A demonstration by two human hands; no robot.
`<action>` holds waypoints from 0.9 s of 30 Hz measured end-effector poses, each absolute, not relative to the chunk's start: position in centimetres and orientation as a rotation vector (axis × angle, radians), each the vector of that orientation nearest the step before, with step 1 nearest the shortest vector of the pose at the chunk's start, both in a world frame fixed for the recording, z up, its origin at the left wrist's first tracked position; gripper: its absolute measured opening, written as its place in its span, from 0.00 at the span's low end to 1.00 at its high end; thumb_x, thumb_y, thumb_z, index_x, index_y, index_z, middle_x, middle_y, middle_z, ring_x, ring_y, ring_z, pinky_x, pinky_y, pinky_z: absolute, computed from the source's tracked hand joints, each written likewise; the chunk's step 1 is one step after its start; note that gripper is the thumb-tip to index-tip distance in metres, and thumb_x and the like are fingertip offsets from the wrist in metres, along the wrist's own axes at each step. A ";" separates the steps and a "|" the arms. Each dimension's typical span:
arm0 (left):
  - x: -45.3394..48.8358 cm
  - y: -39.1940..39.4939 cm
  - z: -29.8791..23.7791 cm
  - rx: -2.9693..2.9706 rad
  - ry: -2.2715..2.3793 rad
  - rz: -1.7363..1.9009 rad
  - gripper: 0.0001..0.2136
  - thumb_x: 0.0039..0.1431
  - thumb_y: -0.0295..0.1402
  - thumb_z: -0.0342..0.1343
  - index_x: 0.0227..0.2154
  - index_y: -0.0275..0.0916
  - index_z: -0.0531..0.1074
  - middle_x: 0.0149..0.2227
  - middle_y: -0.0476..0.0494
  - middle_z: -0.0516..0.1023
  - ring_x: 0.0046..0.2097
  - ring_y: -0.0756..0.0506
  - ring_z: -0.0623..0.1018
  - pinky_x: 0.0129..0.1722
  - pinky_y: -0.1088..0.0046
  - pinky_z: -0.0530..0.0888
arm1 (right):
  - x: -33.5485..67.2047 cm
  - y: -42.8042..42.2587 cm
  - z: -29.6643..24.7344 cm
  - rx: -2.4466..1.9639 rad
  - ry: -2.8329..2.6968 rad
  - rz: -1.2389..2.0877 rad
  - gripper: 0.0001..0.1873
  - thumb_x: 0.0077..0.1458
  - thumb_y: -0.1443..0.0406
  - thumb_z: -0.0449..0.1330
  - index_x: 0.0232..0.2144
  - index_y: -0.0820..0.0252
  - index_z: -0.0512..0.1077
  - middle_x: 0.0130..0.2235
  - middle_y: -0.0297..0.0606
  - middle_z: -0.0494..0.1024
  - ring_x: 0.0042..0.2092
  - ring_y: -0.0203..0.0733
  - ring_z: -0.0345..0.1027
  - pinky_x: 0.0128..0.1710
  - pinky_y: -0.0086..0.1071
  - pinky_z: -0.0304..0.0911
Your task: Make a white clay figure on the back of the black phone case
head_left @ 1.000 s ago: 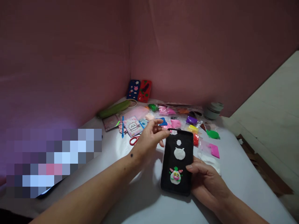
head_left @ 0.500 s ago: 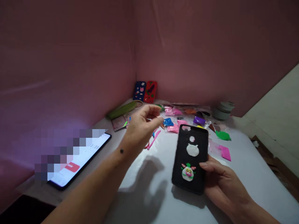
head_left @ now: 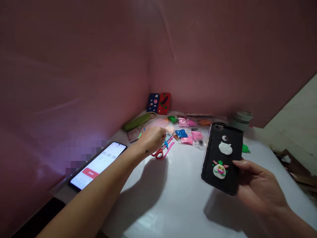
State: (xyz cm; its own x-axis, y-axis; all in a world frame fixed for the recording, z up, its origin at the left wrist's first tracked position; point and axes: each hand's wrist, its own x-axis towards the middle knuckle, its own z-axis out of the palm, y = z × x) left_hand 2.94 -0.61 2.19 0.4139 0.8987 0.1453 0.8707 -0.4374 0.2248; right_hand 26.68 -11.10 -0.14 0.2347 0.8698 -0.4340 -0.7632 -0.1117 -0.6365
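My right hand (head_left: 262, 185) grips a black phone case (head_left: 229, 172) by its right edge, thumb on the decorated back, held above the white table. On the case are a white clay animal-head shape (head_left: 225, 148) and, lower down, a white clay figure (head_left: 219, 171) with a pink snout, green leaves and striped pieces. My left hand (head_left: 154, 138) reaches across the table with its fingers curled down. What its fingertips hold, if anything, is hidden. Right by it lie red-handled scissors (head_left: 159, 153), a pink clay tool (head_left: 169, 150) and a blue-ended tool.
Bags of coloured clay (head_left: 187, 139) lie across the back of the table. A phone (head_left: 99, 165) showing a timer sits left. Blue (head_left: 153, 103) and red (head_left: 164, 103) decorated cases lean in the corner, near a green pouch (head_left: 137, 122). At the back right stands a jar (head_left: 241, 120).
My left hand has gone from raised with fingers apart to lower and curled by the scissors. My right hand has carried the phone case rightward, and it is tilted more. The view has shifted.
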 end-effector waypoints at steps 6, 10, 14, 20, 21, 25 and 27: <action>4.3 1.6 -0.2 2.785 1.703 0.000 0.13 0.62 0.36 0.53 0.45 0.34 0.70 0.45 0.40 0.73 0.44 0.44 0.75 0.43 0.61 0.74 | 27.1 -10.8 -1.0 -0.860 -0.139 1.454 0.18 0.33 0.77 0.60 0.29 0.56 0.77 0.28 0.36 0.83 0.27 0.47 0.76 0.29 0.42 0.75; 5.3 1.9 -2.3 2.932 1.616 -0.201 0.15 0.62 0.36 0.53 0.48 0.35 0.68 0.48 0.39 0.72 0.46 0.44 0.74 0.44 0.60 0.74 | 27.2 -10.7 -1.2 -0.857 -0.116 1.475 0.15 0.34 0.77 0.59 0.26 0.57 0.77 0.27 0.38 0.82 0.27 0.48 0.76 0.27 0.42 0.75; 5.5 2.1 -3.6 3.070 1.519 -0.282 0.14 0.62 0.36 0.53 0.47 0.34 0.68 0.47 0.39 0.72 0.45 0.44 0.75 0.43 0.61 0.74 | 27.3 -10.7 -1.7 -0.837 -0.117 1.490 0.14 0.36 0.77 0.59 0.25 0.57 0.77 0.26 0.38 0.82 0.26 0.46 0.76 0.31 0.43 0.75; 5.2 1.7 -3.6 3.241 1.337 -0.249 0.10 0.62 0.34 0.53 0.41 0.33 0.71 0.40 0.43 0.75 0.41 0.46 0.75 0.41 0.64 0.74 | 26.7 -10.6 -1.7 -0.863 -0.099 1.522 0.17 0.37 0.76 0.58 0.30 0.58 0.79 0.28 0.39 0.83 0.27 0.49 0.76 0.41 0.53 0.70; 5.3 1.6 -3.6 3.264 1.296 -0.230 0.08 0.62 0.31 0.52 0.39 0.32 0.72 0.38 0.42 0.75 0.40 0.46 0.75 0.40 0.65 0.74 | 26.6 -10.6 -1.7 -0.868 -0.095 1.523 0.18 0.37 0.76 0.58 0.31 0.58 0.79 0.27 0.39 0.83 0.27 0.49 0.76 0.41 0.54 0.70; 5.6 1.6 -3.8 3.319 1.150 -0.087 0.07 0.58 0.21 0.50 0.32 0.28 0.73 0.32 0.35 0.77 0.37 0.43 0.76 0.36 0.67 0.71 | 26.6 -10.6 -1.9 -0.863 -0.121 1.560 0.17 0.36 0.76 0.58 0.30 0.59 0.79 0.29 0.40 0.83 0.28 0.49 0.76 0.44 0.53 0.68; 5.6 1.8 -3.8 3.312 1.126 0.018 0.07 0.57 0.21 0.49 0.31 0.30 0.73 0.31 0.35 0.77 0.37 0.42 0.76 0.34 0.68 0.70 | 26.6 -10.6 -2.1 -0.862 -0.141 1.596 0.15 0.36 0.75 0.58 0.28 0.60 0.79 0.30 0.41 0.83 0.29 0.49 0.76 0.44 0.52 0.68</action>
State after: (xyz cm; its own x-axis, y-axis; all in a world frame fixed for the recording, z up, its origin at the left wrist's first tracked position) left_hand 5.57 1.81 -3.79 0.7992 0.5885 0.1219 0.5922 -0.7365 -0.3270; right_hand 26.62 -10.58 -2.15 0.0337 0.8961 -0.4426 -0.8047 -0.2383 -0.5437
